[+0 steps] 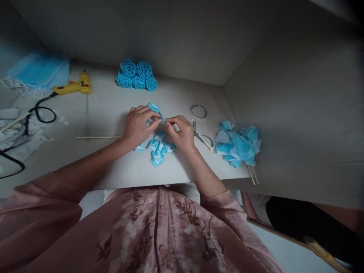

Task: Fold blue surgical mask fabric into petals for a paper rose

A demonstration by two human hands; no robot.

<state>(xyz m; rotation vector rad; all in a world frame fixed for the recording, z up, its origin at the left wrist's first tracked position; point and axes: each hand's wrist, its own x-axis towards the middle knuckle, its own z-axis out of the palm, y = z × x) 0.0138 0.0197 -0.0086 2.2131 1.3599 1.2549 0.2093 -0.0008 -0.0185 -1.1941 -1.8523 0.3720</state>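
Observation:
Both my hands meet over the middle of the white table, pinching a small blue piece (163,120) that looks like folded mask fabric. My left hand (141,124) has thumb and forefinger closed on its left side. On the other side my right hand (182,132) grips the edge between its fingertips. Just below lie several folded blue pieces (157,151) with white patches, in a loose cluster. More blue material (153,107) shows behind my left fingers, partly hidden. A thin wooden stick (98,137) runs out from under my left wrist.
Blue rolled flowers (139,75) stand at the back. A yellow glue gun (81,84) with a black cord and a stack of blue masks (40,72) are at left. On the right are scissors (207,141), a wire coil (198,111) and a heap of blue scraps (239,144).

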